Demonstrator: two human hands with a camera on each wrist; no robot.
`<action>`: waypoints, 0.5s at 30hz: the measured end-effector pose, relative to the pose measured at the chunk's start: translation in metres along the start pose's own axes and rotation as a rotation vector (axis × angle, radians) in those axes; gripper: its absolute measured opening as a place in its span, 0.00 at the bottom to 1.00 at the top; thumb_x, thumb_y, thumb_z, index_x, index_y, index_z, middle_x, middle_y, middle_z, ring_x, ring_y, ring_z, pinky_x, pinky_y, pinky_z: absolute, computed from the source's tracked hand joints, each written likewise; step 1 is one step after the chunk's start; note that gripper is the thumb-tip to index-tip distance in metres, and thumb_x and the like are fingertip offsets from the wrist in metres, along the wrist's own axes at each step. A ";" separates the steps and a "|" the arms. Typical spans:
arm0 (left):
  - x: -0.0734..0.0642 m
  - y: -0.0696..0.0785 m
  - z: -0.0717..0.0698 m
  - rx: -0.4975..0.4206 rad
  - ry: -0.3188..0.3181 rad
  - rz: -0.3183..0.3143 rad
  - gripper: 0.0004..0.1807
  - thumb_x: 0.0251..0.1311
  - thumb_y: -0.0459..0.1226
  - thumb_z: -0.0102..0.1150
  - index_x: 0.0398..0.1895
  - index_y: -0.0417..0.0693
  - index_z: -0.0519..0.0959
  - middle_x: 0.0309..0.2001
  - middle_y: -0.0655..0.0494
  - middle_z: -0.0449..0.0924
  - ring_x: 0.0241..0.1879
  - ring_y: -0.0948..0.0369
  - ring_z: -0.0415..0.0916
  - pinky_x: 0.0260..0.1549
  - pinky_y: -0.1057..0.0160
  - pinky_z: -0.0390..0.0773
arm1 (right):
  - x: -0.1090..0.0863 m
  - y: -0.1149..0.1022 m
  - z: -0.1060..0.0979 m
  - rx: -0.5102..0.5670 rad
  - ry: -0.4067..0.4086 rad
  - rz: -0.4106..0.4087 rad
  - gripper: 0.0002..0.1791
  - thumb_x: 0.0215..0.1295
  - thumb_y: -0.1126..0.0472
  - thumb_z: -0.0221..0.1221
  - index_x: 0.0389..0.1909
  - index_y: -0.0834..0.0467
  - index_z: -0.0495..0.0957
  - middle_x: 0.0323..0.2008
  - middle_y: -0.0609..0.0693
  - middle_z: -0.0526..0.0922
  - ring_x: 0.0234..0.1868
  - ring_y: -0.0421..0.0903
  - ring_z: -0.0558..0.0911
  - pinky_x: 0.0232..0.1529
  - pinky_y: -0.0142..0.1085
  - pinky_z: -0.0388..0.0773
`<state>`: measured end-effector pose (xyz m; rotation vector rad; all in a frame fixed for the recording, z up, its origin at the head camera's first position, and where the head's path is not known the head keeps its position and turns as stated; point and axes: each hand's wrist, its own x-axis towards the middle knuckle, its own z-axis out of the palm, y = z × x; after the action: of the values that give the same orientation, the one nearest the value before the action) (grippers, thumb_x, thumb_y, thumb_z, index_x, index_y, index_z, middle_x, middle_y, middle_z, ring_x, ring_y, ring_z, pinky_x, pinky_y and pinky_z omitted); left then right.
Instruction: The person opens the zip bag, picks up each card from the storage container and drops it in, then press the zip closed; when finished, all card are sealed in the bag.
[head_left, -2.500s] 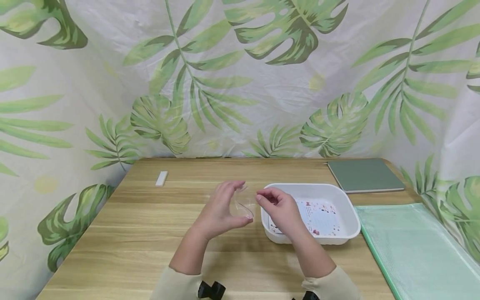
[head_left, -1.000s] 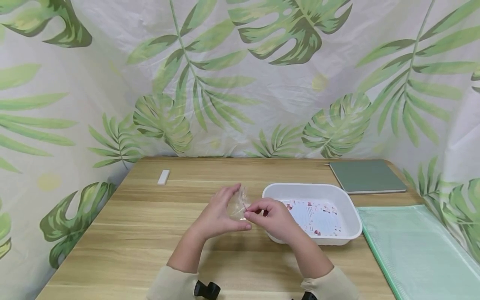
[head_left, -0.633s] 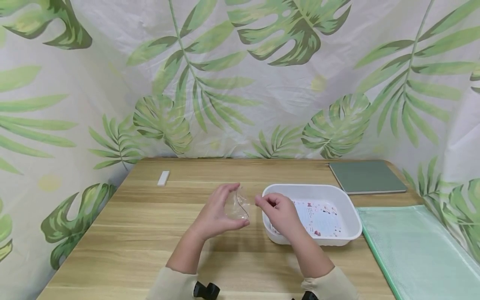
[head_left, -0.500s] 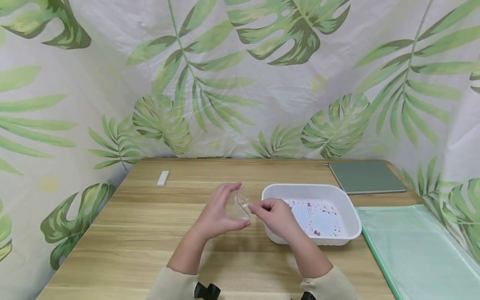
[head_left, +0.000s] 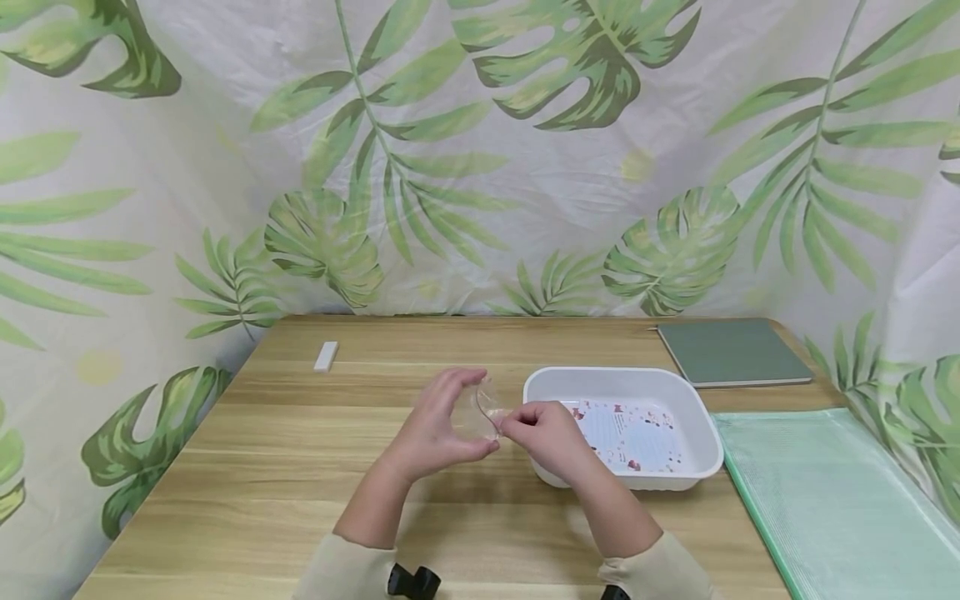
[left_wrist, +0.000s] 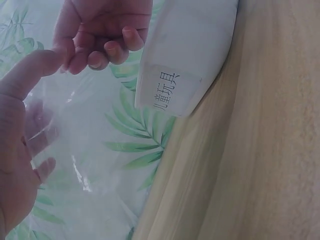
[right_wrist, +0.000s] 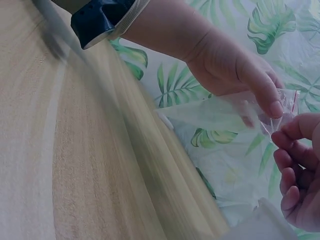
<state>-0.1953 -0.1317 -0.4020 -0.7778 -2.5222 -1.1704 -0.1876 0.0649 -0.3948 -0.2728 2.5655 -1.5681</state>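
Sleeves [head_left: 352, 562] of a pale tan colour are closest to us, below the grip, and we see small black parts [head_left: 412, 581] on them. Under everything is a wooden table [head_left: 247, 500] with brown stripes. A bit farther up, the left hand [head_left: 431, 429] makes a big C: its thumb and fingers are bent wide apart round a clear bag [head_left: 471, 418]. The right hand [head_left: 551, 437] has its thumb and a finger squeezed close together, and they pinch the edge of the bag. So the clear bag is between the two hands, held up over the table, with a thin red line [right_wrist: 295, 102] along its edge next to the pinch. Just right of the grip, partly behind the right hand, sits a white tub [head_left: 645, 481]. Inside it lies a paper [head_left: 645, 442] with red pictures and small printing. In the left wrist view, we spot black letters [left_wrist: 166, 92] on the outside of the tub. Well to the right of the grip, beside the tub, lies a pale green pouch [head_left: 840, 500] with a brighter green edge. Past the grip, far to the right, we see a dark green notebook [head_left: 731, 354]. Past the grip to the left is a little white block [head_left: 326, 357], lying flat on the table. Farthest of all hangs a pale cloth [head_left: 225, 125] with big green leaves.
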 end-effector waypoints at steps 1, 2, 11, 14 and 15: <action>0.000 0.000 0.000 -0.002 0.003 0.000 0.44 0.39 0.43 0.77 0.64 0.45 0.70 0.61 0.51 0.73 0.63 0.52 0.68 0.62 0.44 0.68 | 0.000 0.000 0.000 -0.003 0.009 -0.002 0.13 0.59 0.54 0.62 0.24 0.60 0.85 0.20 0.41 0.74 0.26 0.40 0.69 0.28 0.32 0.66; 0.000 0.000 0.000 -0.003 0.006 0.001 0.43 0.39 0.42 0.77 0.64 0.45 0.70 0.60 0.51 0.73 0.62 0.52 0.69 0.61 0.44 0.69 | 0.000 0.001 0.000 0.002 0.017 0.000 0.13 0.58 0.55 0.62 0.24 0.61 0.85 0.20 0.41 0.73 0.26 0.40 0.69 0.28 0.31 0.66; 0.001 -0.002 0.001 -0.041 -0.036 -0.070 0.52 0.36 0.44 0.81 0.69 0.44 0.66 0.65 0.48 0.70 0.66 0.51 0.66 0.65 0.44 0.66 | 0.002 0.002 -0.001 0.031 -0.006 0.002 0.14 0.61 0.52 0.62 0.26 0.59 0.86 0.23 0.42 0.78 0.29 0.40 0.71 0.32 0.33 0.68; 0.001 -0.004 0.000 -0.045 -0.038 -0.105 0.54 0.37 0.43 0.81 0.70 0.42 0.64 0.66 0.47 0.69 0.66 0.50 0.66 0.66 0.45 0.66 | 0.002 0.003 -0.005 0.016 -0.012 -0.017 0.16 0.64 0.50 0.60 0.32 0.58 0.87 0.28 0.46 0.83 0.34 0.39 0.75 0.37 0.36 0.73; 0.001 -0.004 0.000 -0.046 -0.036 -0.114 0.54 0.37 0.43 0.81 0.71 0.42 0.63 0.66 0.47 0.69 0.66 0.50 0.66 0.66 0.45 0.66 | 0.003 0.003 -0.008 0.011 -0.008 -0.021 0.16 0.65 0.50 0.60 0.34 0.59 0.87 0.31 0.48 0.85 0.35 0.40 0.77 0.40 0.37 0.75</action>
<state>-0.1984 -0.1340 -0.4040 -0.6793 -2.6076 -1.2660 -0.1925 0.0723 -0.3945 -0.3044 2.5554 -1.5846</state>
